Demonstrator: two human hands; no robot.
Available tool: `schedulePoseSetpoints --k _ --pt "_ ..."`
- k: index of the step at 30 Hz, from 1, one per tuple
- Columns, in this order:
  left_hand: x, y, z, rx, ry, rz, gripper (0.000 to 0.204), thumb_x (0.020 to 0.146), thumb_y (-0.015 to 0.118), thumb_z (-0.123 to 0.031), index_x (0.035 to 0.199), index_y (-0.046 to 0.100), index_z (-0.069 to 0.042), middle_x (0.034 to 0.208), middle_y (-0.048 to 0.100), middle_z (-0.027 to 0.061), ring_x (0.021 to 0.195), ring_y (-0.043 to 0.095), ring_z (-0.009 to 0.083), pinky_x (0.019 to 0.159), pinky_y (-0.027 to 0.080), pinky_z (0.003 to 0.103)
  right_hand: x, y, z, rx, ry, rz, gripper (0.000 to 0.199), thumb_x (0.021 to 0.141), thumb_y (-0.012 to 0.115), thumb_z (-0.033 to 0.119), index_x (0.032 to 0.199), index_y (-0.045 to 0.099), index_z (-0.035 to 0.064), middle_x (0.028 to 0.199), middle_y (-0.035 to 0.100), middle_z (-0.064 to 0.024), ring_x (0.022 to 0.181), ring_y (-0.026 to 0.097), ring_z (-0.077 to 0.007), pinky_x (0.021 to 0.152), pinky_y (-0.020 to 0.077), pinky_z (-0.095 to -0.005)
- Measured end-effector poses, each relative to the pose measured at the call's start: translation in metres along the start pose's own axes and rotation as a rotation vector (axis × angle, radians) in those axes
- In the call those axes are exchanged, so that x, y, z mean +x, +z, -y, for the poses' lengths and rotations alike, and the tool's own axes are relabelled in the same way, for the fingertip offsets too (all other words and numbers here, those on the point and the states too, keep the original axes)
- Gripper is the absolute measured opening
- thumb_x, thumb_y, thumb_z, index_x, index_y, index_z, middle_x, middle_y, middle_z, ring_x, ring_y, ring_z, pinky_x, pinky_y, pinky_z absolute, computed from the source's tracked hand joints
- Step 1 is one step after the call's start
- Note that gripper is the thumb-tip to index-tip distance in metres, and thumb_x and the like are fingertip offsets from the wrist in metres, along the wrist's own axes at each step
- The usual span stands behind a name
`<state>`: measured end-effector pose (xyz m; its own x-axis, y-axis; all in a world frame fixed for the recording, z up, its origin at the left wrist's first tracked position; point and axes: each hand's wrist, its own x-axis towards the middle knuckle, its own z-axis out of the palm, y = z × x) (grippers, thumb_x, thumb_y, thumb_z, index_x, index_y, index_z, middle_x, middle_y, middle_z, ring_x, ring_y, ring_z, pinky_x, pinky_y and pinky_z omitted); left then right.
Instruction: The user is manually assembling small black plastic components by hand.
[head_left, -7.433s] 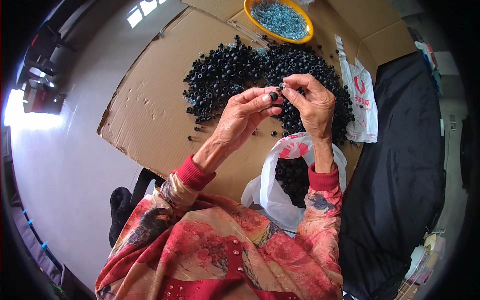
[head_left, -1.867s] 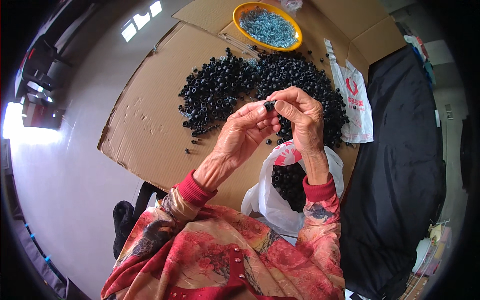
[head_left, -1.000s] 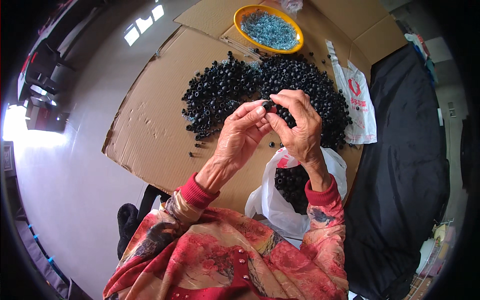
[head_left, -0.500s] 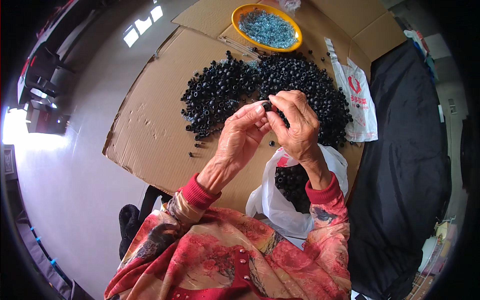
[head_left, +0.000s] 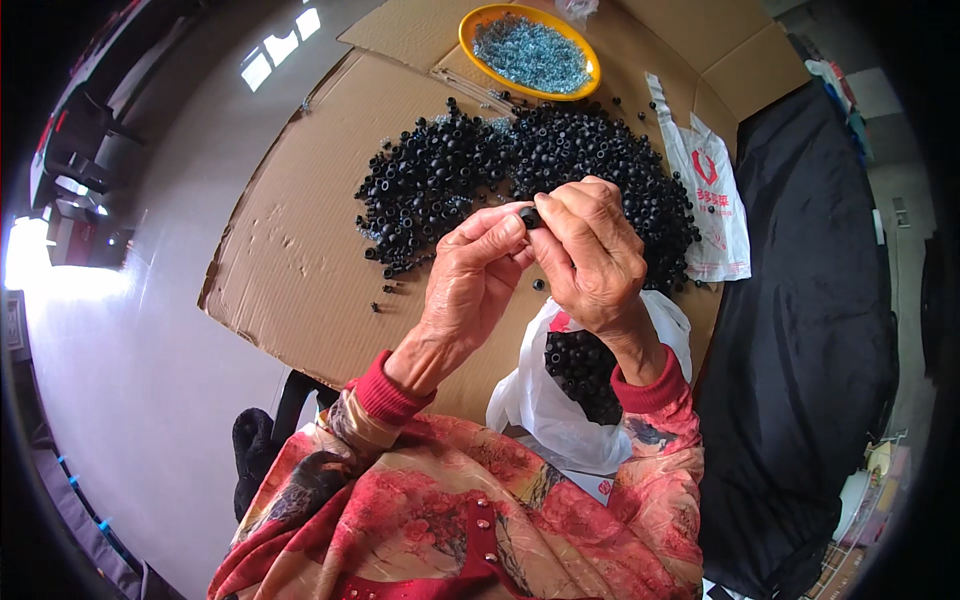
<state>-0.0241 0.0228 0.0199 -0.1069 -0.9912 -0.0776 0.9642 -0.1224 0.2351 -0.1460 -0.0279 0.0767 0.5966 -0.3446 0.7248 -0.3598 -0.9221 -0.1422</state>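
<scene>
From the head view, our left hand [head_left: 470, 285] and right hand [head_left: 592, 255] meet above the cardboard [head_left: 300, 270], fingers pinched shut together on one small black part [head_left: 530, 216]. We judge this the fitting step; next calls for a steady push or twist. Behind lie the black pile [head_left: 440, 180], an orange bowl [head_left: 475, 30] and a white bag [head_left: 545, 410]. Our fingers hide what joins the part.

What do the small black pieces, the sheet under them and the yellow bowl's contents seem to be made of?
Black pieces: likely matte plastic or rubber, dull with no glint. Sheet: corrugated cardboard, brown with creases and flaps. Contents of the yellow bowl: probably small metal parts, silvery-blue and shiny; too small to be sure.
</scene>
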Motion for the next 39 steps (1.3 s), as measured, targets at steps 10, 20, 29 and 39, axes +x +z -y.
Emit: schedulePoseSetpoints --k 10,20,29,39 --pt "0.002 0.003 0.006 0.09 -0.038 -0.059 0.021 0.086 0.058 -0.008 0.103 0.058 0.004 0.097 0.062 0.0088 0.086 0.058 0.0149 0.083 0.046 0.03 -0.009 -0.009 -0.006 -0.035 -0.017 0.057 0.026 0.067 0.067 -0.001 0.09 0.057 -0.0075 0.084 0.055 -0.0142 0.076 0.056 -0.0268 0.071 0.046 -0.0396" --pt "0.018 -0.009 -0.027 0.36 0.127 -0.1 0.023 0.089 0.055 -0.018 0.101 0.058 0.002 0.091 0.062 0.0095 0.08 0.059 0.0147 0.078 0.049 0.028 -0.046 -0.078 0.009 0.011 0.234 0.501 0.018 0.066 0.068 0.008 0.078 0.056 0.0018 0.077 0.056 -0.0101 0.07 0.055 -0.0256 0.064 0.0441 -0.036" --pt "0.01 -0.011 -0.039 0.399 0.186 -0.15 0.022 0.088 0.058 -0.019 0.1 0.059 0.0 0.088 0.062 0.0067 0.079 0.058 0.0121 0.074 0.048 0.027 -0.056 -0.09 0.022 -0.022 0.376 0.603 0.019 0.063 0.072 0.005 0.074 0.057 0.0004 0.072 0.056 -0.0099 0.067 0.054 -0.027 0.063 0.0418 -0.0364" --pt "0.015 -0.017 -0.042 0.417 0.204 -0.173 0.02 0.087 0.059 -0.018 0.097 0.06 -0.001 0.087 0.062 0.0059 0.076 0.057 0.0114 0.072 0.047 0.026 -0.045 0.004 -0.065 0.085 0.384 0.697 0.004 0.071 0.056 0.003 0.07 0.054 0.0008 0.069 0.056 -0.0134 0.068 0.058 -0.0314 0.063 0.0461 -0.0402"
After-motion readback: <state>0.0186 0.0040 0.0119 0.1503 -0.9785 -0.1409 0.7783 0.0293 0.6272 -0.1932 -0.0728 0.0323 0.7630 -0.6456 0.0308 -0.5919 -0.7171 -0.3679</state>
